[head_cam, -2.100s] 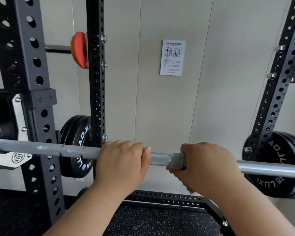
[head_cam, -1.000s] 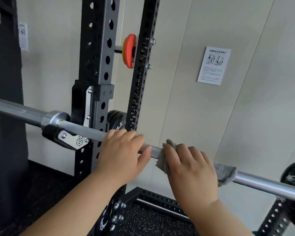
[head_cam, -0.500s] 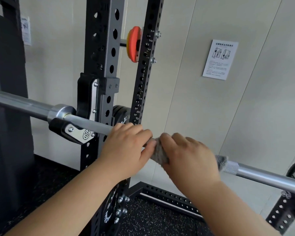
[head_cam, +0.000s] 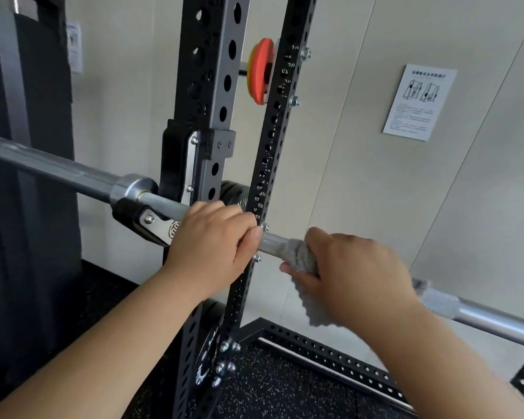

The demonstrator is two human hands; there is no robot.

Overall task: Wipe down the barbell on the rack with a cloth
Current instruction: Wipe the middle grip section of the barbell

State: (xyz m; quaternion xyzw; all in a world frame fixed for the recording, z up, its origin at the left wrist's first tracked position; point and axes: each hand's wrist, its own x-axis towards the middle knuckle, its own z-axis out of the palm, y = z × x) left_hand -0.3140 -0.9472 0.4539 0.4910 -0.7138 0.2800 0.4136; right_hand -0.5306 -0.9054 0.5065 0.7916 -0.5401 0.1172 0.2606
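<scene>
A steel barbell (head_cam: 73, 173) runs from upper left to lower right, resting in a hook on the black rack upright (head_cam: 206, 86). My left hand (head_cam: 212, 246) grips the bare shaft just right of the hook. A short stretch of knurled shaft shows between the hands. My right hand (head_cam: 354, 273) is wrapped around the shaft over a grey cloth (head_cam: 303, 261), which bunches at the thumb side and hangs down below the bar. Past the right wrist the shaft reappears, knurled and then smooth.
A second perforated black upright (head_cam: 273, 152) stands behind the bar, with an orange disc (head_cam: 259, 71) on a peg near its top. Black weight plates sit low behind the uprights. A perforated base rail (head_cam: 330, 355) crosses the speckled rubber floor. A paper notice (head_cam: 419, 102) hangs on the wall.
My right hand has slid the cloth rightwards along the bar, away from the left hand, baring a short stretch of knurling between them. The left hand keeps its grip beside the hook.
</scene>
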